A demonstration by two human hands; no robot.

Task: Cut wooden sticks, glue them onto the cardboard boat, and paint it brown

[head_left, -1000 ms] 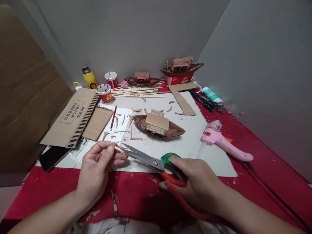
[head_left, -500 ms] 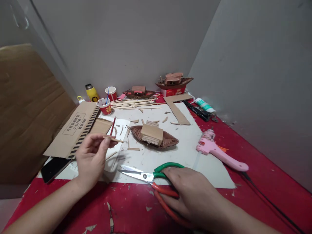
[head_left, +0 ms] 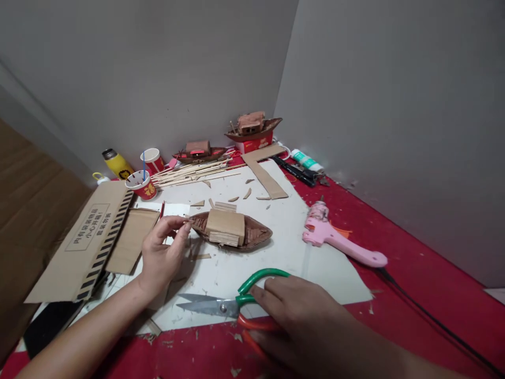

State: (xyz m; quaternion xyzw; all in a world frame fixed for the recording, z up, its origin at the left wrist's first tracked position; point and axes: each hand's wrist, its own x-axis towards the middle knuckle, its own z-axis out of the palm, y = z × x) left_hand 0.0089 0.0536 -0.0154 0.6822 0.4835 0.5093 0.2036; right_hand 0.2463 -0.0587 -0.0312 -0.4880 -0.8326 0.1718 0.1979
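My right hand grips the scissors by their green and orange handles, blades parted slightly and pointing left above the white paper. My left hand has thumb and forefinger pinched at the left tip of a brown model boat. What lies between those fingertips is hidden; I cannot tell whether they touch the hull. The boat has a cardboard cabin roof with layered strips along its side. A small cardboard scrap lies just in front of it.
A pink glue gun lies at right, its cord running forward. Behind are wooden sticks, paper cups, a yellow bottle, and two finished-looking boats. Printed cardboard and a dark phone-like slab are at left.
My left hand has moved right to the boat's tip; the thin strip it held is no longer visible. The scissors stay in my right hand. The whole view has shifted.
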